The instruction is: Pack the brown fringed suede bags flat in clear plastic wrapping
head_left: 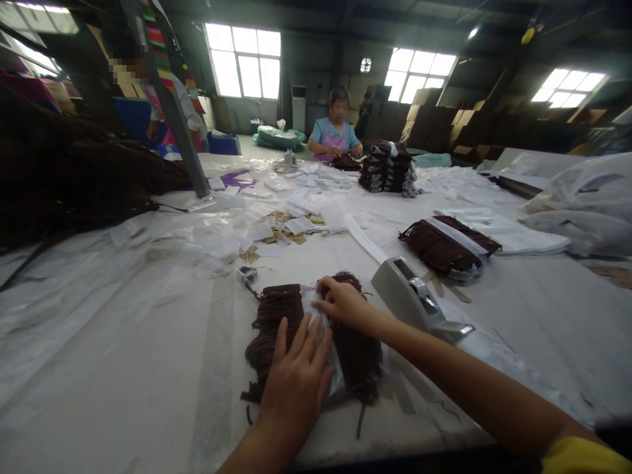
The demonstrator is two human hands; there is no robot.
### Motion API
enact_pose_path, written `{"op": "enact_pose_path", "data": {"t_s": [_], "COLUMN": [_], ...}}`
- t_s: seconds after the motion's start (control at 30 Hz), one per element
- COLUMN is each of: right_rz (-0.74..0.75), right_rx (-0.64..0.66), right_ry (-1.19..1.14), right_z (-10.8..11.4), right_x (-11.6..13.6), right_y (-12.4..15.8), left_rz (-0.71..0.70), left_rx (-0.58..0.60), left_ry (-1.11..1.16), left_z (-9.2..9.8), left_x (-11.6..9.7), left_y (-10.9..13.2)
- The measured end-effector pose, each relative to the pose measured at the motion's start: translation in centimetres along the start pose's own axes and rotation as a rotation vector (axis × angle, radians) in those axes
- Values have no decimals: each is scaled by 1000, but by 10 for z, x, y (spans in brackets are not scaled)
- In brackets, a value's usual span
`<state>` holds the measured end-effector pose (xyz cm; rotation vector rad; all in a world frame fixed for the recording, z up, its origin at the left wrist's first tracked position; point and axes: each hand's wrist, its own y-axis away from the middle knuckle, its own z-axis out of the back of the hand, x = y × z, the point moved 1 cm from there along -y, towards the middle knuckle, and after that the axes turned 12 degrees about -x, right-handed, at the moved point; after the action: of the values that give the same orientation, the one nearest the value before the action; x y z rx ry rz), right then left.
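In the head view, a dark brown, fringed bundle of soft strips (pixel 276 313) with a pale, glossy wrapping band (pixel 338 385) across its middle lies near the front edge of a broad, white-covered worktable (pixel 143 375); the person's left hand (pixel 299 368) rests palm down on it, fingers spread and extended over the band and the brown strips beside it, gripping nothing; the right hand (pixel 345 304) reaches in from the right, its fingers bent against the band's far end, though whether they pinch it cannot be told.

Just right of the bundle stands a grey plastic tape dispenser (pixel 412 296); beyond it lies a second brown fringed bundle (pixel 422 247) with a white band around it; small tan and white card tags (pixel 284 234) are scattered past the first bundle; farther off, near a tall stack of brown bundles (pixel 385 172), a co-worker in a pink apron (pixel 336 139) handles brown material at the table's far side.
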<state>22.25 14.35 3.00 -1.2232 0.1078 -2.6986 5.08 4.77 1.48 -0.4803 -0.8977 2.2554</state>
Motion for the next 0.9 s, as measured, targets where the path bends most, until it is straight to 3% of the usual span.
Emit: {"op": "enact_pose_path", "data": {"t_s": [0.17, 0.27, 0.4, 0.53, 0.6, 0.7, 0.77, 0.9], "right_rz": [-67, 32, 175, -5, -188, -418, -474, -564], "right_rx": [28, -70, -411, -683, -688, -556, -520, -574], "right_ry": [6, 176, 417, 469, 388, 119, -100, -467], "right_z": [-1, 11, 64, 136, 160, 170, 166, 159], "right_x": [8, 21, 21, -21, -49, -77, -84, -81], "right_y": [-6, 7, 53, 107, 128, 145, 148, 146], "left_rz": [-12, -17, -61, -95, -115, -137, -159, -205], "left_rx": [161, 217, 240, 182, 155, 132, 128, 112], "left_ry": [37, 34, 36, 46, 49, 47, 29, -18], "left_z": [-10, -13, -17, -25, -29, -34, -35, -37], "left_x": [9, 13, 17, 22, 25, 27, 29, 30], "left_y": [-1, 0, 3, 10, 13, 16, 17, 18]}}
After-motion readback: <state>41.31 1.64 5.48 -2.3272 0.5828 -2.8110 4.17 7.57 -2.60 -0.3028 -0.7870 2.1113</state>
